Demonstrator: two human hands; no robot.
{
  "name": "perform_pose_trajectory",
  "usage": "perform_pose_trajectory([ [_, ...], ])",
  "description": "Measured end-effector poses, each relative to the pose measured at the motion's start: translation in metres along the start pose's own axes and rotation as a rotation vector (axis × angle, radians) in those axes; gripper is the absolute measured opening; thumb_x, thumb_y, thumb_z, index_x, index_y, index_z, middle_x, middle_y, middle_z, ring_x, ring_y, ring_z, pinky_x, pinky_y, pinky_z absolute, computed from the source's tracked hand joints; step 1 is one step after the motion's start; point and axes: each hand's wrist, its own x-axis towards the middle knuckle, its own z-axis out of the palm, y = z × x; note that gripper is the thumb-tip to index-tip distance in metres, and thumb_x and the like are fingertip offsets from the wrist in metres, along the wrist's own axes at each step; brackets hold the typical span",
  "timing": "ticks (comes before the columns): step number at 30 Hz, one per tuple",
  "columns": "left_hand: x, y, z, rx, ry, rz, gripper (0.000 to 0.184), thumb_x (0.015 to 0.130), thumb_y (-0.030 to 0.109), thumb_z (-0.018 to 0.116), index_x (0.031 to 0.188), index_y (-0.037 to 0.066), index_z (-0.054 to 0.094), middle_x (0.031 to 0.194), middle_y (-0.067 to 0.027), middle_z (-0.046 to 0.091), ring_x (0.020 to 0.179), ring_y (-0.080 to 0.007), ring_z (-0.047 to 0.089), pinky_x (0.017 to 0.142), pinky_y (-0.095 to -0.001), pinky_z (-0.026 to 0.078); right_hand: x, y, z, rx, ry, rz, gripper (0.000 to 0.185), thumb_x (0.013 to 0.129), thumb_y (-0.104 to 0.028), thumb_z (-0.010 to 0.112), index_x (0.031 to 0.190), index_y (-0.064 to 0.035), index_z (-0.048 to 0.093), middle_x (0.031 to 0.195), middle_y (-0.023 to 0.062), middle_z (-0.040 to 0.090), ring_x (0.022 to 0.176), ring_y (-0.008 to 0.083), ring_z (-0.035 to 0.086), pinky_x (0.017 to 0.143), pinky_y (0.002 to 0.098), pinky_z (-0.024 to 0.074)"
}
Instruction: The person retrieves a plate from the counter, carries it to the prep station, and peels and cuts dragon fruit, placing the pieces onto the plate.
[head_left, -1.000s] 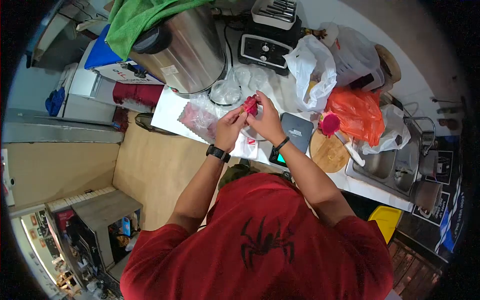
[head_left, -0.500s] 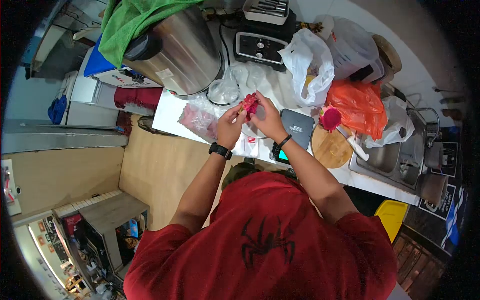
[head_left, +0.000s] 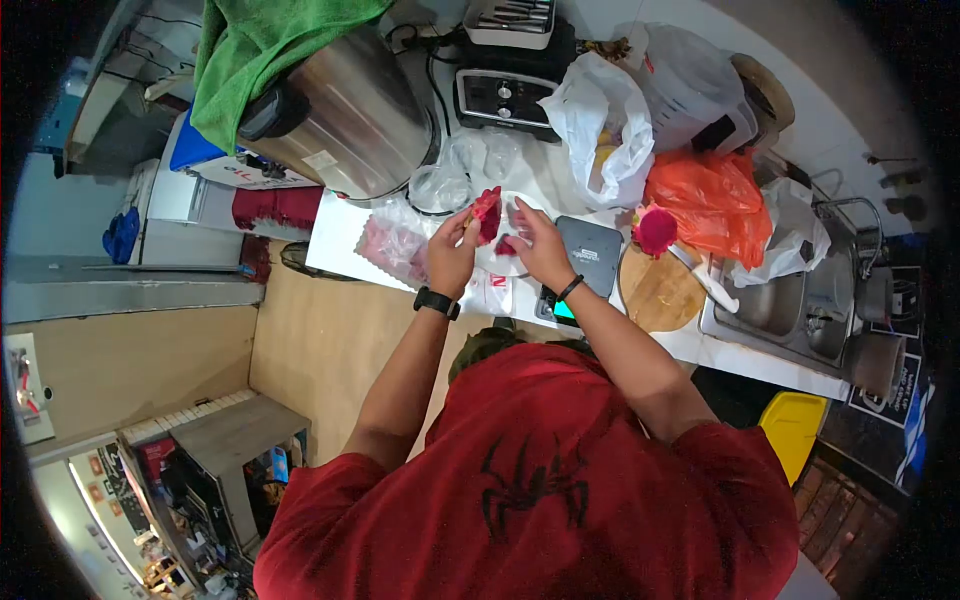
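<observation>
Plate (head_left: 498, 264) on counter (head_left: 335, 235); kitchen scale (head_left: 592, 245) at plate's 3 o'clock, cutting board (head_left: 655, 302) at scale's 4, knife (head_left: 718, 291) at board's 2, sink (head_left: 775, 300) at board's 3.

Place looking like kitchen. Steel sink (head_left: 772, 306) and curved faucet (head_left: 882, 235) occupying right end of white countertop (head_left: 334, 232). Round wooden cutting board (head_left: 655, 295) and digital kitchen scale (head_left: 588, 250) lying at near edge, white-handled knife (head_left: 718, 290) between board and sink. Cutlery tray (head_left: 505, 40) topping knobbed appliance (head_left: 505, 97) by far edge. Magenta fruit (head_left: 488, 217) being handled above countertop.
</observation>
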Motion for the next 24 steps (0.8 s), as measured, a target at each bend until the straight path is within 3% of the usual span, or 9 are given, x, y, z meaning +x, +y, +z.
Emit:
perform_pose_trajectory([
  [6,-0.001,-0.003,-0.008,-0.183,0.095,-0.066,0.03,0.095,0.014,0.057,0.122,0.001,0.06,0.104,-0.0087,0.066,0.086,-0.0165,0.063,0.076,-0.0253,0.053,-0.004,0.002,-0.004,-0.027,0.059,0.044,0.055,0.083,-0.004,0.066,0.135,-0.0051,0.05,0.113,0.011,0.058,0.096,0.0208,0.06,0.082,0.0287,0.0498],
  [11,-0.004,0.003,-0.015,-0.442,-0.001,-0.212,0.029,0.099,0.022,0.055,0.123,0.006,0.06,0.107,-0.0073,0.065,0.086,-0.0118,0.061,0.075,-0.024,0.052,0.025,-0.016,-0.017,0.02,0.104,0.061,0.039,0.09,-0.012,0.062,0.128,-0.0051,0.055,0.112,0.0097,0.059,0.094,0.0186,0.059,0.081,0.0286,0.0498],
  [15,-0.01,0.031,-0.015,-0.452,-0.074,-0.324,0.03,0.101,0.027,0.051,0.121,0.005,0.059,0.103,-0.0058,0.064,0.078,-0.0117,0.06,0.068,-0.0231,0.051,0.043,-0.034,-0.033,0.834,-0.26,0.618,0.029,0.096,-0.021,0.058,0.119,-0.0044,0.06,0.102,0.0066,0.063,0.086,0.0158,0.06,0.076,0.0274,0.0505],
  [21,-0.005,0.035,-0.017,-0.504,-0.128,-0.351,0.031,0.101,0.028,0.049,0.122,0.006,0.057,0.101,-0.005,0.064,0.075,-0.0108,0.058,0.066,-0.0221,0.049,0.039,-0.037,-0.041,0.812,-0.352,0.683,0.026,0.098,-0.025,0.057,0.114,-0.0047,0.062,0.096,0.0049,0.064,0.082,0.0129,0.06,0.075,0.0281,0.0516],
  [24,0.0,0.008,-0.017,-0.705,-0.211,-0.29,0.031,0.102,0.028,0.048,0.122,0.006,0.057,0.1,-0.0046,0.064,0.075,-0.0101,0.058,0.068,-0.0214,0.049,0.033,-0.034,-0.037,0.913,-0.265,0.675,0.026,0.097,-0.025,0.058,0.111,-0.0041,0.062,0.095,0.0059,0.064,0.081,0.0131,0.06,0.073,0.0282,0.0525],
])
